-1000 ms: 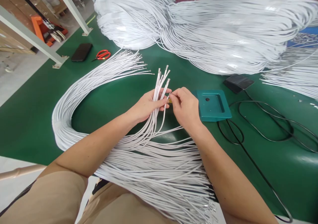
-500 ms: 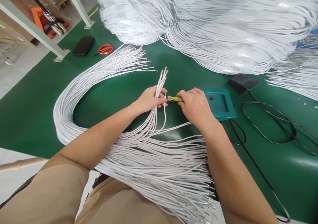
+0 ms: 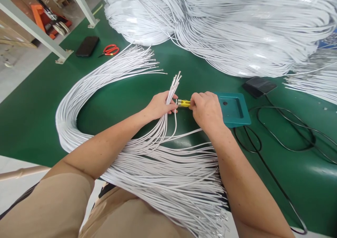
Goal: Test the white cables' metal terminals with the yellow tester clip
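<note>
My left hand (image 3: 162,106) is closed around a small bunch of white cables (image 3: 172,87), whose metal-tipped ends stick up above the fingers. One single cable (image 3: 175,123) bends up to its fingertips, apart from the bunch. Closed as well, my right hand (image 3: 206,109) grips a small yellow tool with a metal tip (image 3: 185,103). That tip meets the single cable's end at the left fingertips; the exact contact is too small to make out. Many more white cables (image 3: 168,174) lie beneath both forearms, and their other stretch curves round to the left with its ends pointing right.
Behind my right hand sits a teal tray (image 3: 246,116). A black pedal-like block (image 3: 259,87) with a black cord (image 3: 279,187) lies further right. Large coils of white cable (image 3: 250,34) fill the back. Red-handled scissors (image 3: 110,49) and a dark flat case (image 3: 87,46) lie at the back left.
The yellow tool has turned in my right hand and shows a different face. My right hand has shifted slightly right; my left hand keeps its hold on the cables.
</note>
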The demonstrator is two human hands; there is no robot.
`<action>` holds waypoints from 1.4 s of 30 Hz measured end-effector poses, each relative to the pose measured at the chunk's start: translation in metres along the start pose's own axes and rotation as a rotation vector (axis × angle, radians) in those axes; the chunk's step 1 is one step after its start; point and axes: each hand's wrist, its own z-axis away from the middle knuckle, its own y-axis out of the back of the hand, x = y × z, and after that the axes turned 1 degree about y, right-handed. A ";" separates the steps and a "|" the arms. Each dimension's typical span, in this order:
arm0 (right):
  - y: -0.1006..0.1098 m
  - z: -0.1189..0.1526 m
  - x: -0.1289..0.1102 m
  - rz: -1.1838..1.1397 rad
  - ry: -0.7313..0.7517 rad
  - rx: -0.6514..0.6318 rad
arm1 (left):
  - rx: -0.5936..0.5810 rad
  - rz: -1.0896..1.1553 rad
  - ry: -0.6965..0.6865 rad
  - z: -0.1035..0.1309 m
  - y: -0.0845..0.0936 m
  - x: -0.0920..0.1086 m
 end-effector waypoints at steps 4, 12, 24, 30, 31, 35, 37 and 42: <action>0.002 0.000 0.000 -0.025 0.001 -0.003 | -0.006 -0.020 -0.004 0.000 -0.002 0.000; 0.006 0.011 0.021 0.114 -0.230 0.213 | -0.029 -0.007 0.031 0.000 0.000 0.004; 0.026 0.010 -0.003 -0.279 0.076 0.234 | -0.053 0.101 -0.052 0.010 0.018 0.024; 0.022 0.017 -0.052 -0.218 0.477 -0.212 | -0.039 0.113 -0.091 0.008 0.018 0.022; 0.022 0.019 -0.055 -0.183 0.429 -0.306 | -0.036 0.095 -0.082 0.008 0.019 0.021; 0.036 0.021 -0.052 -0.354 0.330 -0.760 | -0.025 0.035 -0.027 0.007 0.022 0.019; 0.045 0.016 -0.042 -0.529 0.273 -0.784 | -0.027 0.044 -0.023 0.008 0.021 0.020; 0.042 -0.001 -0.016 -0.902 -0.280 -0.131 | 0.018 0.079 -0.078 0.014 0.009 0.025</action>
